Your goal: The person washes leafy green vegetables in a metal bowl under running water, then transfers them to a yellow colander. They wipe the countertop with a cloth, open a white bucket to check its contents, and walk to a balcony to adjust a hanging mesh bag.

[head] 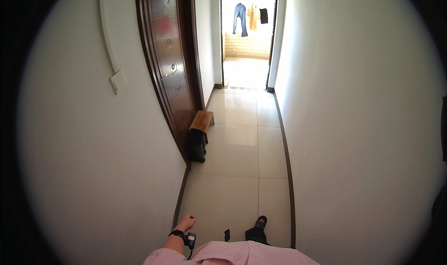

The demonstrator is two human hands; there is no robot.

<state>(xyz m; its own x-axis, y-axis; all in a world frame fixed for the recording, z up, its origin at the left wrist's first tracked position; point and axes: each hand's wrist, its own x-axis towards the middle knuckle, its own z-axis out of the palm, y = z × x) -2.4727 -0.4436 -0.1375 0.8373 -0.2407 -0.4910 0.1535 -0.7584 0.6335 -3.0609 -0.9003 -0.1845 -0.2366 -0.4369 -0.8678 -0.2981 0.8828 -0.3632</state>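
Observation:
My left hand (187,222) hangs over the tiled floor (227,195), near the left wall. Its fingers are curled in, and nothing shows in them. A black strap (177,233) circles the wrist, with a small dark device (190,241) on its inner side and a cable running down from it. My right hand is out of view. Ahead of me lies a narrow corridor floored with pale glossy tiles. One foot in a dark open-toed sandal (260,223) is forward, below a black trouser leg (256,235).
A wooden stool (202,121) and a pair of black boots (196,148) stand by a dark brown door (171,62) on the left. White walls (349,125) flank the corridor. A bright doorway (248,73) at its end shows hanging trousers (240,19) and other clothes.

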